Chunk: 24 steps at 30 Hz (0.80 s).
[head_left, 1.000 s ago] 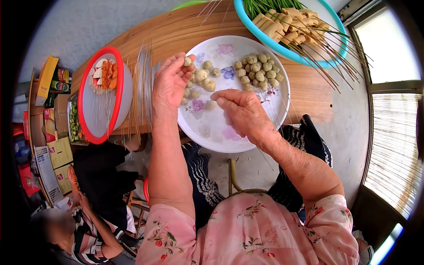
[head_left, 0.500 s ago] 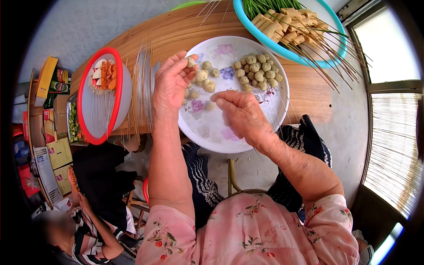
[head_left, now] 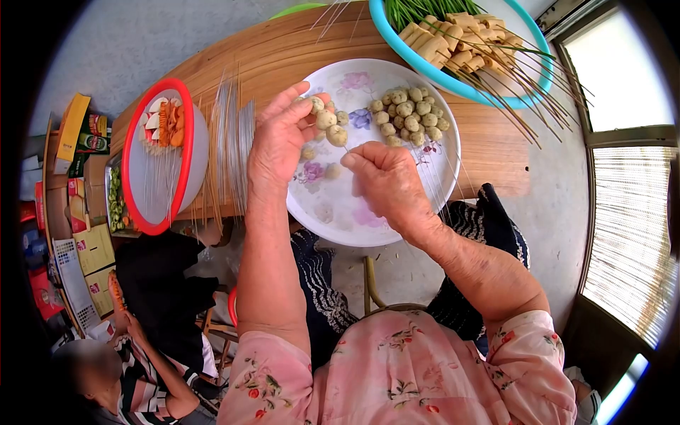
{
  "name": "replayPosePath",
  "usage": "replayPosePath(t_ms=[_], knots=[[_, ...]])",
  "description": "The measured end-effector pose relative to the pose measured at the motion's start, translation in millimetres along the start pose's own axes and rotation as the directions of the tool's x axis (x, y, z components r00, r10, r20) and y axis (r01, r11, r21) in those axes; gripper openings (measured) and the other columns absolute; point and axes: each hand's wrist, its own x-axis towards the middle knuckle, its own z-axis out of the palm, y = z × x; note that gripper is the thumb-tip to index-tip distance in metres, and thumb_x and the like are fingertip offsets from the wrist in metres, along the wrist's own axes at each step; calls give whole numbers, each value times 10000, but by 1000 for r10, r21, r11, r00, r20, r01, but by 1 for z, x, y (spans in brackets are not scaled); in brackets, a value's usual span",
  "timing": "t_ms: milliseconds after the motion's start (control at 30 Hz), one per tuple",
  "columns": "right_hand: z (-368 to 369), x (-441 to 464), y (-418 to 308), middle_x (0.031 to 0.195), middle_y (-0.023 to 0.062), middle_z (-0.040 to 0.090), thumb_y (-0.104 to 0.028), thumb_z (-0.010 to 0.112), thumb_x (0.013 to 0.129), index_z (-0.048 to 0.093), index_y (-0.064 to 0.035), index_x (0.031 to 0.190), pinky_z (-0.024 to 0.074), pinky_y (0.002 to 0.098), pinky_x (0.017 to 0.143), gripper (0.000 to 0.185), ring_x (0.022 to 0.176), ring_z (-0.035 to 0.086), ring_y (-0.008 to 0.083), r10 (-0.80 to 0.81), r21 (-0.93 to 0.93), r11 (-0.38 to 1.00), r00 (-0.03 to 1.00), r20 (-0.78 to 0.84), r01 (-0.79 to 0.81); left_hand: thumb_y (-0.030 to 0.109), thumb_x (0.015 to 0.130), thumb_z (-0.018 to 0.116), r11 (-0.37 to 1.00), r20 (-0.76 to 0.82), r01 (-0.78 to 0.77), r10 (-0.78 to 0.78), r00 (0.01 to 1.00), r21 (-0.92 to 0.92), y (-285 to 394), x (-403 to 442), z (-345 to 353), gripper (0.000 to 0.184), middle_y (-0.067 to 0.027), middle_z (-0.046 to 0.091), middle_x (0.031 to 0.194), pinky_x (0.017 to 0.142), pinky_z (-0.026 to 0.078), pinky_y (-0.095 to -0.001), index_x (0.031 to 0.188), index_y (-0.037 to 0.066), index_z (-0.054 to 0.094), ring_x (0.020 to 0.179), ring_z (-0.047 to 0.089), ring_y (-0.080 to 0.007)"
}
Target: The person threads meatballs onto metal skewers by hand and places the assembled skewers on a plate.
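Observation:
Over the left part of a white flowered tray (head_left: 326,216), my left hand (head_left: 283,134) pinches a speckled ball (head_left: 314,105) between thumb and fingers. Two more balls, threaded on a skewer, line up from it toward my right hand (head_left: 386,177). The nearer of these balls (head_left: 336,135) sits just beyond my right fingertips, which are closed on the thin skewer. Loose balls lie beneath and beside my left hand, partly hidden by it. A pile of balls (head_left: 409,115) rests on the tray's right side, with finished-looking thin skewers running down from it.
A blue-rimmed basin (head_left: 520,102) with skewered rolls and green stalks stands at the upper right. Loose skewers (head_left: 230,142) lie left of the tray, beside a red-rimmed basket (head_left: 190,152) with skewered food. Another person (head_left: 152,368) sits at the lower left, near stacked boxes.
The ball at my left fingers has come down toward the two others on the skewer, and they now sit close together. My left hand has shifted slightly right; my right hand keeps its pinch.

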Motion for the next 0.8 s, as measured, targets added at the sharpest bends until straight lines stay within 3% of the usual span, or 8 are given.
replayPosePath(t_ms=[367,467,500,567,633,667,767,800], knots=[[-4,-2,-10,574,32,546,-144,579,876,622,21,825,345,227,340,177,399,439,73,131,52,990,990,58,-134,122,881,540,1000,3,-9,9,1000,17,2,2,-8,387,-204,571,1129,848,489,-366,1226,-26,442,956,605,-254],[-7,0,-5,581,26,540,-143,583,879,621,19,833,338,217,345,172,403,428,63,102,98,990,994,37,-106,142,873,561,992,-101,1,12,995,126,6,1,-13,346,-181,601,1086,809,499,-350,1170,-25,506,934,609,-241],[-9,1,-4,581,26,539,-142,583,880,620,20,835,340,215,345,173,403,427,60,81,119,989,996,31,-84,147,860,573,952,-156,9,41,987,307,5,3,-18,335,-166,614,1056,797,498,-340,1149,-18,530,920,611,-229],[-11,2,-6,580,25,538,-139,583,881,618,21,833,339,209,342,170,401,422,55,86,138,986,996,22,-88,157,835,597,776,-241,57,125,962,628,0,9,-32,315,-136,642,996,773,496,-320,1105,-3,579,891,615,-204],[-11,2,-8,579,24,538,-135,582,881,618,20,832,338,205,338,166,399,419,52,89,141,986,996,19,-90,155,808,603,429,-218,105,225,950,897,-8,16,-50,314,-120,652,946,761,489,-317,1089,14,596,868,618,-202],[-11,1,-8,578,24,538,-133,582,881,617,19,832,336,203,336,164,397,418,51,89,136,987,996,19,-91,153,795,606,218,-189,131,268,945,967,-12,18,-57,314,-112,657,921,755,485,-316,1081,23,604,856,620,-201],[-10,1,-7,578,25,538,-128,582,882,617,19,831,333,201,333,159,393,416,51,89,135,987,996,27,-92,175,772,583,13,-224,229,260,939,973,-18,16,-65,312,-153,637,995,802,478,-410,1079,136,624,947,596,-335],[-9,1,-6,577,25,538,-126,581,882,616,19,831,332,201,333,158,391,416,52,89,137,986,996,31,-93,170,770,581,-6,-218,226,231,948,974,-20,16,-65,325,-151,634,1009,808,475,-413,1091,138,616,957,591,-333]])
